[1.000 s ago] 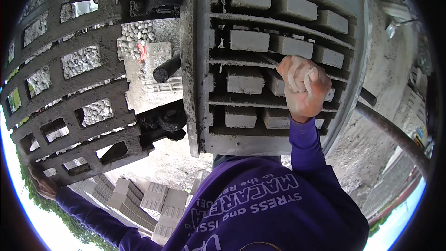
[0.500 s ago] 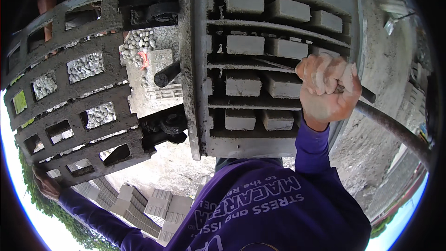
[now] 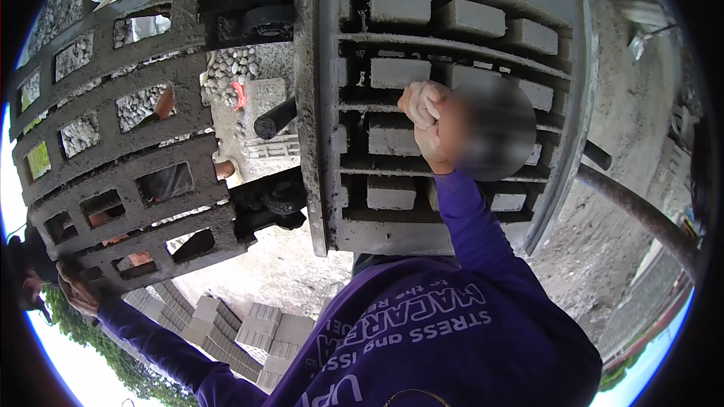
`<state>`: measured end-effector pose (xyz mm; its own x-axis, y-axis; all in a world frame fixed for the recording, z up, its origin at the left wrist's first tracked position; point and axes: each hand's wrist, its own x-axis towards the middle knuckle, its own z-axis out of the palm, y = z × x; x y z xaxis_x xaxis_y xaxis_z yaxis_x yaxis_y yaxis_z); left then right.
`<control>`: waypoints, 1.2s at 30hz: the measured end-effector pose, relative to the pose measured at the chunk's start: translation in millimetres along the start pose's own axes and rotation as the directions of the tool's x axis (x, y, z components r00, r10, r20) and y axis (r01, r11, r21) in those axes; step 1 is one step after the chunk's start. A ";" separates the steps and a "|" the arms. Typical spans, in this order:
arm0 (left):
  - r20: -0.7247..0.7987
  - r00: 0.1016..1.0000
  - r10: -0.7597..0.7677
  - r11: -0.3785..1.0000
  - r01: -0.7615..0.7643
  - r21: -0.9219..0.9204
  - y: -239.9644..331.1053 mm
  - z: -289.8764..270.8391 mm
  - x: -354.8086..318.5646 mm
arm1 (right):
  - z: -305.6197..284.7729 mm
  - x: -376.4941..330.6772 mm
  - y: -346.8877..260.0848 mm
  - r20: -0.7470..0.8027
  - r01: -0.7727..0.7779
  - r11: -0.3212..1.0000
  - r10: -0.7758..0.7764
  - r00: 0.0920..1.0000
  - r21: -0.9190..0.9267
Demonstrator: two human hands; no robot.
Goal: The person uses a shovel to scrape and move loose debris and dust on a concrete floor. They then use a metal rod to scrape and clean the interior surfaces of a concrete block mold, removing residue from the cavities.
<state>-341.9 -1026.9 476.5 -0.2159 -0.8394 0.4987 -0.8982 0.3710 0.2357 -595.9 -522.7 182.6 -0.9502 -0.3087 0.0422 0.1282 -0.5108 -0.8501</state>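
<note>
A dark, concrete-crusted metal grid [image 3: 98, 139] with rectangular openings stands swung out at the left, joined to the mold by thick hinges [image 3: 275, 200]. My left hand [image 3: 78, 289] grips its lower left corner, the fingers curled at the edge. On the right lies the block mold [image 3: 452, 240], with grey rectangular cores [image 3: 400, 6] standing in rows between thin ribs. My right hand [image 3: 428, 117] is a closed, dust-coated fist over the second and third rows. A blurred round patch beside it hides some cores, and whatever the fist holds cannot be made out.
Grey gravel [image 3: 230, 68] and a red scrap [image 3: 239, 96] lie beyond the hinges. Stacked concrete blocks [image 3: 219, 324] stand below the grid. A curved pipe [image 3: 641, 211] runs at the right. Parts of another person show through the grid and at the left edge.
My right hand has moved left across the mold; the thin rod seen in it earlier no longer shows. The other person has shifted from the upper left to behind the grid.
</note>
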 end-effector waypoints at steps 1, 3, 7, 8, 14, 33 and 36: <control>-0.009 0.999 0.039 0.997 -0.038 0.068 -12.6 -5.9 10.2 | 8.5 2.1 -3.5 -0.028 0.017 1.000 -0.016 0.999 0.019; -0.005 0.996 0.092 0.989 -0.091 0.115 -32.9 -6.2 20.9 | 26.8 8.5 -30.5 -0.064 0.024 0.999 -0.022 0.998 0.028; 0.002 0.996 0.091 0.993 -0.090 0.079 -33.8 -5.1 6.5 | 28.5 14.5 -88.9 0.138 0.105 0.994 -0.108 0.984 0.032; -0.002 0.995 0.102 0.992 -0.102 0.071 -26.8 -6.0 7.0 | 25.0 13.9 -86.6 0.158 0.130 0.991 -0.130 0.979 0.011; 0.012 0.995 0.103 0.993 -0.103 0.053 -19.8 -9.5 8.6 | 9.5 7.3 -39.7 -0.004 0.060 0.996 -0.061 0.998 -0.071; 0.013 0.984 0.179 0.980 -0.180 0.090 -20.2 -4.4 10.2 | 8.0 0.1 -19.2 -0.085 0.053 0.996 -0.059 0.995 -0.069; 0.005 0.987 0.161 0.971 -0.160 0.177 -32.6 -6.0 10.5 | 9.9 1.5 -65.5 0.028 0.151 0.988 -0.151 0.988 0.033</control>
<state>-312.7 -1045.4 479.0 -0.3598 -0.7706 0.5261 -0.9056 0.4241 0.0019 -602.9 -497.6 243.5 -0.9504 -0.2500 0.1851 -0.0071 -0.5774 -0.8164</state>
